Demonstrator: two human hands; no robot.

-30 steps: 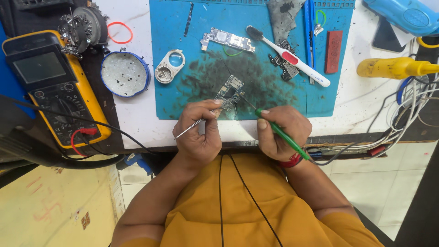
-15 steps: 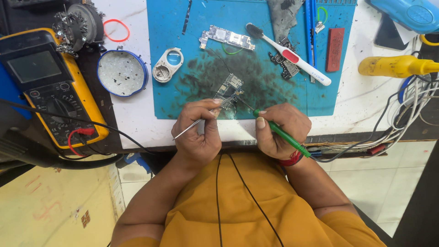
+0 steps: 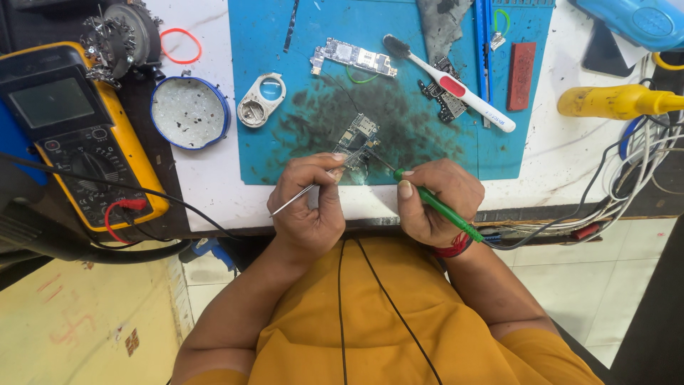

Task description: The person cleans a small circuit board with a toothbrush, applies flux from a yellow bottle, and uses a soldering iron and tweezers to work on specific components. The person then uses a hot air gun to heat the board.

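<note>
Pinching a pair of metal tweezers, the left hand is closing thumb and fingers tight around the shaft, tips reaching toward a small circuit board. The right hand is gripping a green-handled screwdriver pen-fashion, its dark tip touching the board's near edge. The board is lying on a blue work mat, on the mat's soot-darkened patch, just beyond both hands.

Farther out on the mat: a second, longer circuit board, a white and red toothbrush, a red block, a white ring-shaped frame. Left of the mat a round blue-rimmed dish is sitting beside a yellow multimeter. Right of the mat, a yellow tool and a bundle of cables.
</note>
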